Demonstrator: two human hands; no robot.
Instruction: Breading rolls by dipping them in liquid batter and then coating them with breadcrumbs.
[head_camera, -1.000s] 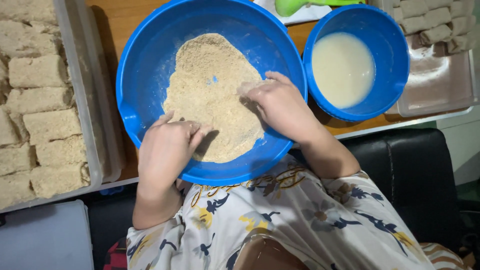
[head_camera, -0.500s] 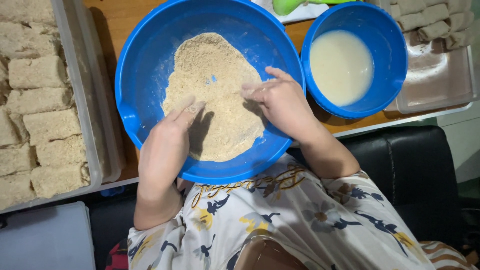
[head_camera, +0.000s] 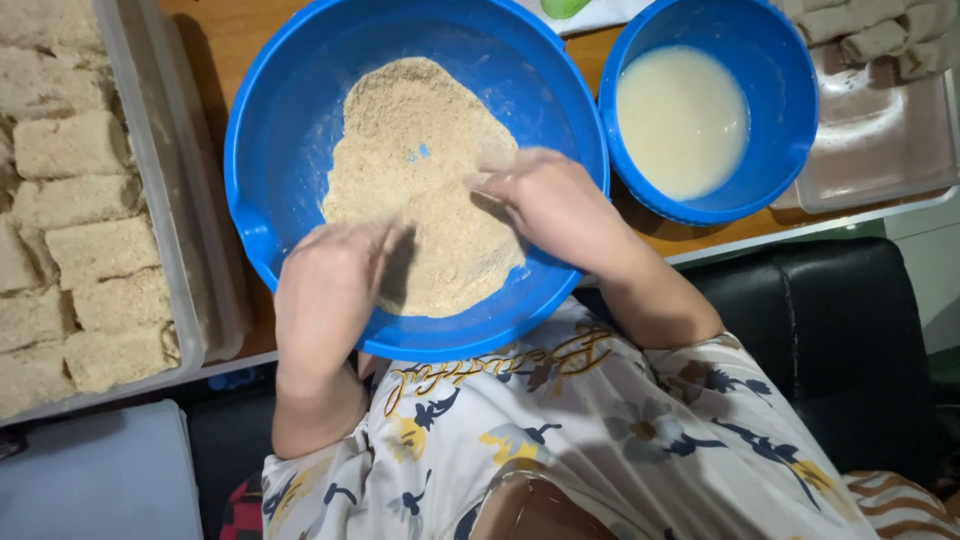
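Compared with a moment ago: left hand (head_camera: 330, 285) pulled back to the near rim of the big blue bowl (head_camera: 280, 130), right hand (head_camera: 555, 205) moved toward the middle of the breadcrumbs (head_camera: 410, 150). Probably crumbs being gathered over something, but nothing visible in either hand; fingers half curled, grasp impossible to tell.

Counted: two blue bowls, the smaller one (head_camera: 790, 120) with pale batter; about eight coated pieces (head_camera: 70, 145) in the tray at the desk's left edge.
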